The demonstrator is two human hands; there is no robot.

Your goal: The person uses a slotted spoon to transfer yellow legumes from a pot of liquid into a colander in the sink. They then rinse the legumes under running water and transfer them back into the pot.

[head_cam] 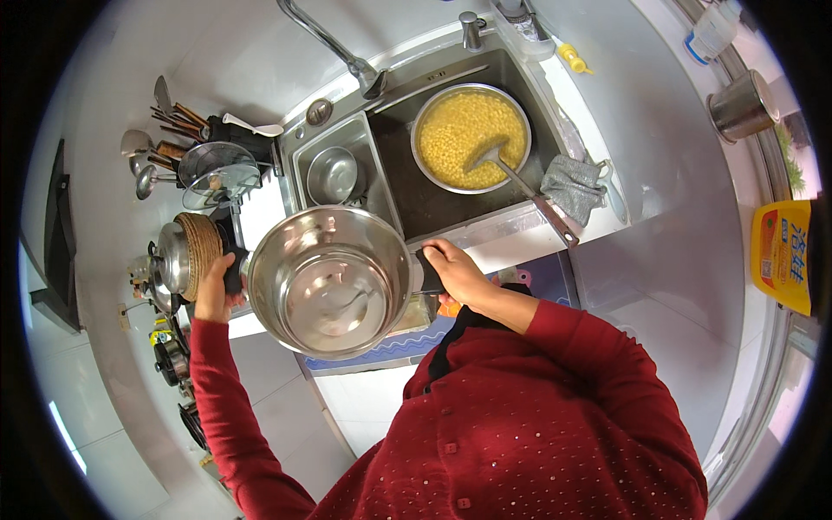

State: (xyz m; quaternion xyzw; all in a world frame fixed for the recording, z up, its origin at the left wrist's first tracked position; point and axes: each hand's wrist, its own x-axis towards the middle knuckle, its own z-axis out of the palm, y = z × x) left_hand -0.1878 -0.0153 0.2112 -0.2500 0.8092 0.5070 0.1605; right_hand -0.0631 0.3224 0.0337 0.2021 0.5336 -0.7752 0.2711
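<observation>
Between my hands I hold a stainless steel pot (pixel 335 292) by its two black side handles. My left hand (pixel 214 289) grips the left handle, and my right hand (pixel 455 273) grips the right one. The pot's shiny inside shows reflections and no food. It is in front of the sink's near edge. In the large sink basin (pixel 400 156) stands a metal bowl (pixel 416 146) filled with yellow soybeans or similar kernels in liquid. A slotted turner (pixel 520 182) rests in it, its brown handle reaching over the sink's front rim.
A small metal bowl (pixel 333 175) sits in the left basin beneath the faucet (pixel 367 78). A grey cloth (pixel 575 188) lies at the sink's right edge. Glass lids (pixel 218 172), utensils and a lidded pot (pixel 172 257) line the left counter. A yellow package (pixel 780 257) is far right.
</observation>
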